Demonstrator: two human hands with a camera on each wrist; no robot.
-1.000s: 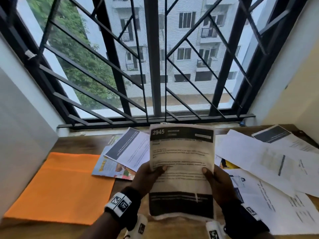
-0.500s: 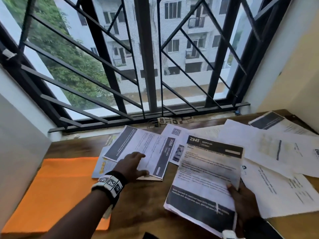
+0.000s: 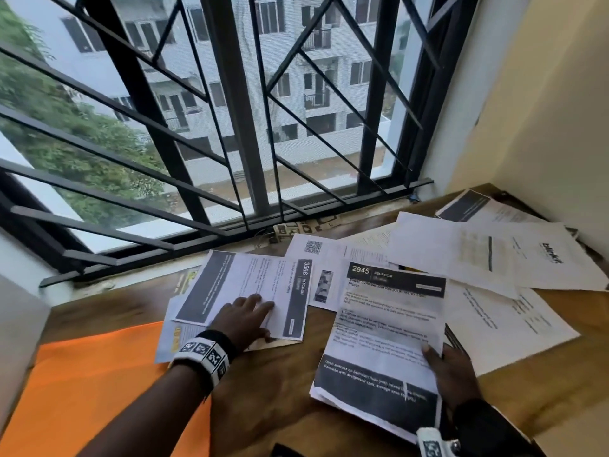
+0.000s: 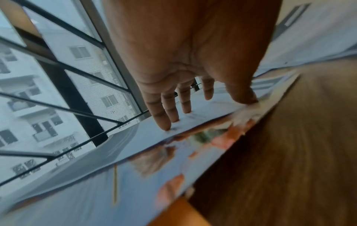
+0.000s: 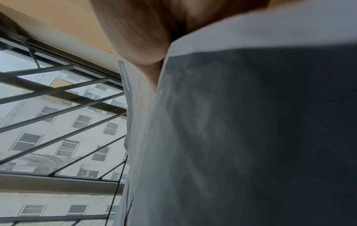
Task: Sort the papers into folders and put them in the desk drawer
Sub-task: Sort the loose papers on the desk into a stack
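The right hand (image 3: 451, 367) pinches the 2945 sheet (image 3: 385, 328); the flat left hand (image 3: 245, 316) presses the 3566 sheet (image 3: 244, 288), which could slide and scatter the papers beneath.

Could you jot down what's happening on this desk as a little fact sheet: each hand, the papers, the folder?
setting: wooden desk under a barred window
left hand: fingers flat on the sheet marked 3566 KITCHEN, thumb at its near edge
right hand: holds the sheet marked 2945 BEDROOM by its right edge
orange folder: lies flat at the left, closed, nothing on it but a leaflet corner
loose papers: overlapping pile at the right, unsorted
drawer: not in view
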